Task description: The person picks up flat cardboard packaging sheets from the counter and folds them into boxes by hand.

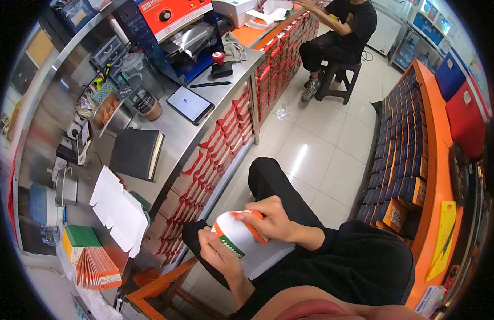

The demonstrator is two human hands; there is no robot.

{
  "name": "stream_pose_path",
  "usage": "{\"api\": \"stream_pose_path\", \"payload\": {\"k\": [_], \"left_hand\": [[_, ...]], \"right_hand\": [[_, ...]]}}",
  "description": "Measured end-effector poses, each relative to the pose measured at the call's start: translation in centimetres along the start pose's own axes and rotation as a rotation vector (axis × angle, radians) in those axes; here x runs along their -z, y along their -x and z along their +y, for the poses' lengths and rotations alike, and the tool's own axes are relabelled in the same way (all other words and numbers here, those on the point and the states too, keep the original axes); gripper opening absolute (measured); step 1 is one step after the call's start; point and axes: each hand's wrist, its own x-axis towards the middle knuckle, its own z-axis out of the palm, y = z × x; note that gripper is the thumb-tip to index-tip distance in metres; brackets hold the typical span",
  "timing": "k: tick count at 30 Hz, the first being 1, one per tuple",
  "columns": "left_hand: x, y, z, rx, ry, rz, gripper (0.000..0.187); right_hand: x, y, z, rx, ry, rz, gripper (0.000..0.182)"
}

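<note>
A small carton blank point(232, 226), white inside with orange and green printed edges, is bent between my two hands above my lap. My left hand point(221, 255) grips its lower left side, thumb on the green and orange edge. My right hand point(272, 217) has its fingers closed on the upper right side, at an orange flap. Beneath them a white sheet point(265, 260) lies on my lap, partly hidden by my hands. To the left, a fanned stack of flat orange and green cartons point(96, 266) sits by the counter's edge.
The metal counter point(146, 184) holds white cut sheets point(117, 210), a black notebook point(136, 153), a phone point(190, 104), a cup point(146, 101) and a machine point(175, 32). Red and white boxes point(207, 165) fill its front. Dark boxes point(399, 144) line the right shelf. A person point(343, 32) sits on a stool ahead.
</note>
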Motion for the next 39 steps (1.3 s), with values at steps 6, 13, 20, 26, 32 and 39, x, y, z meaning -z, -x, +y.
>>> {"api": "stream_pose_path", "payload": {"k": [6, 13, 20, 26, 32, 39], "left_hand": [[2.4, -1.5, -1.0, -0.013, 0.010, 0.529, 0.030], [4.1, -2.9, -0.7, -0.228, -0.445, 0.700, 0.040], [0.1, -0.9, 2.6, -0.779, -0.897, -0.301, 0.025], [-0.2, -1.9, 0.7, -0.837, -0.714, 0.001, 0.017], [-0.1, -0.3, -1.1, -0.868, -0.536, 0.025, 0.013], [0.4, 0.2, -1.9, -0.914, -0.448, 0.108, 0.014]], "right_hand": [[2.5, -0.1, -1.3, -0.094, 0.139, -0.468, 0.047], [3.8, 2.1, 1.9, -0.203, 0.161, -0.223, 0.020], [4.9, -0.2, 0.0, 0.195, 0.648, -0.212, 0.033], [1.6, 0.7, -1.4, -0.005, 0.013, 0.630, 0.040], [2.3, -0.6, -2.2, -0.241, -0.479, 0.289, 0.033], [5.6, -0.9, -3.8, -0.352, -0.531, 0.005, 0.022]]}}
